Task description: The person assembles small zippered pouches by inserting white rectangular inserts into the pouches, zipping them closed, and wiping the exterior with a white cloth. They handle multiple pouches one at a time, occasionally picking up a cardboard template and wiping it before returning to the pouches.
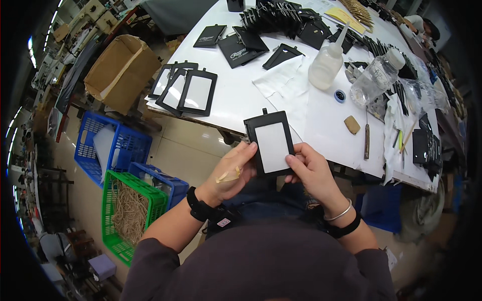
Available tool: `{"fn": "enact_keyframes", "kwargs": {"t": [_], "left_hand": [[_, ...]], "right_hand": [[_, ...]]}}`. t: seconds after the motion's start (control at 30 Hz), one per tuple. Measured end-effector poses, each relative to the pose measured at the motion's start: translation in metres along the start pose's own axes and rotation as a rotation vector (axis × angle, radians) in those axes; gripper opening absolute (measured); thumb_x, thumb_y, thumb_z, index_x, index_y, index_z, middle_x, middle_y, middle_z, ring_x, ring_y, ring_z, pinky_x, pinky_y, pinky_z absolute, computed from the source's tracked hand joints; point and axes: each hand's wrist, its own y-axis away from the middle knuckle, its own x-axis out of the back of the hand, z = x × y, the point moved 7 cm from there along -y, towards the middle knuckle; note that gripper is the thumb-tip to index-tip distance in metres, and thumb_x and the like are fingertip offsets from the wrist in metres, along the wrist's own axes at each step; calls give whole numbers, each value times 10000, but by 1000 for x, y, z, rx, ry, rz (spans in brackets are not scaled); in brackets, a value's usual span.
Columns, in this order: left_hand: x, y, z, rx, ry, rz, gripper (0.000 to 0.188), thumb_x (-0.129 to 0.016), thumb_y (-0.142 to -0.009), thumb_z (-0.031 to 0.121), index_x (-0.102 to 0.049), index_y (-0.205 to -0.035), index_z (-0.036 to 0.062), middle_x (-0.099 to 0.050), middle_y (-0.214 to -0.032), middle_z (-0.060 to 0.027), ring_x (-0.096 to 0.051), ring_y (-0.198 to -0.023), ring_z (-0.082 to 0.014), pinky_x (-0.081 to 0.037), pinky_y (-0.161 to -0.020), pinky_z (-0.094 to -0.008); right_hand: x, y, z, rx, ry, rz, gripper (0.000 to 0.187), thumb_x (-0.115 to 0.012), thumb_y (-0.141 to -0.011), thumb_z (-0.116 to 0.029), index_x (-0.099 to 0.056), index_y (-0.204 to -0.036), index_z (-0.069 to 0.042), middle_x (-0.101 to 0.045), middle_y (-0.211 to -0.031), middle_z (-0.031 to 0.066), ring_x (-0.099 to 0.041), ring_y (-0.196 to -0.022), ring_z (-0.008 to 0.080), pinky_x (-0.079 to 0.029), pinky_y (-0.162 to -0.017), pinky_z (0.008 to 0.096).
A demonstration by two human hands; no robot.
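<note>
I logged the left hand (234,169) and right hand (312,172) pinching opposite sides of the black windowed badge holder (273,145), judging it light, semi-stiff, best gripped by its border (267,120).

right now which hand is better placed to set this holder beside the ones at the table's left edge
Left, probably: left hand holds the black holder by its left side, nearer the other holders; right hand is farther away.

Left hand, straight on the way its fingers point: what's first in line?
The black card holder; the left hand touches its left edge. Past it, the line seems to run toward the white cloth on the table, though depth is unclear.
</note>
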Motion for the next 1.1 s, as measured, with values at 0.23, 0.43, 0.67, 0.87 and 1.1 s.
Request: {"fn": "enact_keyframes", "kwargs": {"t": [0.23,0.43,0.67,0.87,1.1], "left_hand": [[14,7,11,-46,-128,121,286,-398,-978,263,-525,-1109,42,-596,-1020,-52,-586,-902,-115,-494,-769,-292],[16,-10,20,-158,-311,170,291,-424,-966,226,-524,-1111,-6,-592,-1038,-84,-575,-924,-132,-470,-801,-274],[44,-17,157,-606,-1179,522,419,-450,-930,149,-399,-1327,28,-530,-1198,-136,-519,-1055,-179,-401,-910,-286],[42,-36,132,-226,-2376,733,544,-554,-844,268,-403,-1360,186,-264,-1466,-81,-193,-1357,-342,-200,-1003,-626],[13,-26,124,-869,-2329,609,566,-538,-841,240,-371,-1377,168,-228,-1484,-96,-144,-1376,-351,-166,-1010,-641]], "right_hand": [[-22,-2,13,-99,-225,-151,205,-526,-920,-173,-512,-988,19,-597,-668,42,-572,-570,78,-426,-518,186],[-15,-5,26,-104,-234,-48,282,-505,-930,-193,-489,-1059,57,-617,-733,86,-578,-578,91,-438,-508,204],[13,23,-7,204,282,-12,220,-532,-879,-240,-540,-998,-55,-647,-800,119,-624,-734,298,-483,-673,382],[152,90,-19,109,597,501,194,-529,-858,-272,-601,-921,-102,-648,-814,119,-626,-782,309,-483,-681,407],[392,207,33,-134,752,1456,213,-607,-815,-254,-573,-857,-47,-643,-767,134,-620,-770,337,-477,-693,416]]}}
